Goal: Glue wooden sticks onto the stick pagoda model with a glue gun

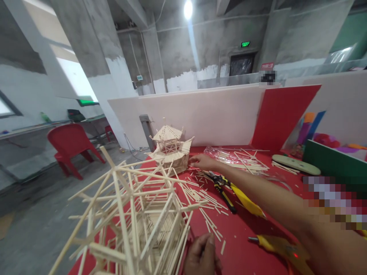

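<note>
Step as I read it: R hand [200,161] is out at the small pagoda [170,149] near the tabletop's [243,229] far left corner. Its fingers are stretched flat, tips at the base, gripping nothing I can see. L hand [202,256] sits at the near edge, curled, knuckles up; can't tell if it holds anything. Just beside it is the big frame [134,217], an open lattice of thin pale wood sticks overhanging the near left corner. Pagoda is the same sticks: 2 tiers, flared eaves, 1 spike on top. Any grip there calls for a light pinch low down, imo; the eaves look brittle. Loose sticks [197,194] litter mid-table. Cutters [220,187] w/ yellow-black handles and a yellow glue gun [282,248] lie by the R forearm.
</note>
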A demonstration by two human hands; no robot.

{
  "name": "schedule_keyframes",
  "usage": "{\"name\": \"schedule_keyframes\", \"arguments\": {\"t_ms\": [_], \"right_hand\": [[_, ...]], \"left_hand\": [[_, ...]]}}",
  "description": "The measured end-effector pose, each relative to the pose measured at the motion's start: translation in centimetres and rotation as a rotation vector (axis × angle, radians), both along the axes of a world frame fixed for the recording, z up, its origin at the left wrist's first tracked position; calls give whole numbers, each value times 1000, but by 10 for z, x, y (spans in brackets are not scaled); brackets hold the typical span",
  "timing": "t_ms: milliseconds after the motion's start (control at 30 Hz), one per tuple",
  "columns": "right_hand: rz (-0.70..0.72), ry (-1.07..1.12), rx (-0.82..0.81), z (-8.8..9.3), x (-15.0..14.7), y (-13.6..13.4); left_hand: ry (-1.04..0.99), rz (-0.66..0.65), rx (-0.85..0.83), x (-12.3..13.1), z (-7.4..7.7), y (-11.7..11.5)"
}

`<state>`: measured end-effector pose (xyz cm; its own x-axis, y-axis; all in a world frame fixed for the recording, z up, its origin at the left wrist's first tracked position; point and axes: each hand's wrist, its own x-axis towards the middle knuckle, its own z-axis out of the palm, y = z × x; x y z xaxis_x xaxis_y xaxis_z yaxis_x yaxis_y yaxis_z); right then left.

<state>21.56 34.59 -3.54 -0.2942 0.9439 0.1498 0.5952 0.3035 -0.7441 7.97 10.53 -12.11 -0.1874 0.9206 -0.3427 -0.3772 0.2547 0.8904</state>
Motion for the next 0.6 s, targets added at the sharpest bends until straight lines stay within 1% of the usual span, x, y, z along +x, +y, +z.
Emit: {"name": "schedule_keyframes", "arguments": {"t_ms": [100,200,300,367,400,467,533,600], "right_hand": [[3,-56,-30,13,14,-25],[35,-102,-62,32,31,-67],[101,-175,-72,50,54,-129],[24,-235,-61,53,72,-180],[-62,-258,-51,50,81,-206],[-282,-254,-26,32,97,-257],[-483,-186,-38,3,109,-302],[-655,-98,-66,-27,114,-337]], "left_hand": [[-22,-4,48,1,0,1],[-45,-15,50,0,-2,2],[-62,-29,44,-1,-3,2],[-73,-37,56,-3,-3,1],[-81,-51,64,-4,-2,0],[-94,-93,75,-7,2,-1],[-92,-126,84,-8,8,-4],[-69,-121,107,-8,15,-6]]}}
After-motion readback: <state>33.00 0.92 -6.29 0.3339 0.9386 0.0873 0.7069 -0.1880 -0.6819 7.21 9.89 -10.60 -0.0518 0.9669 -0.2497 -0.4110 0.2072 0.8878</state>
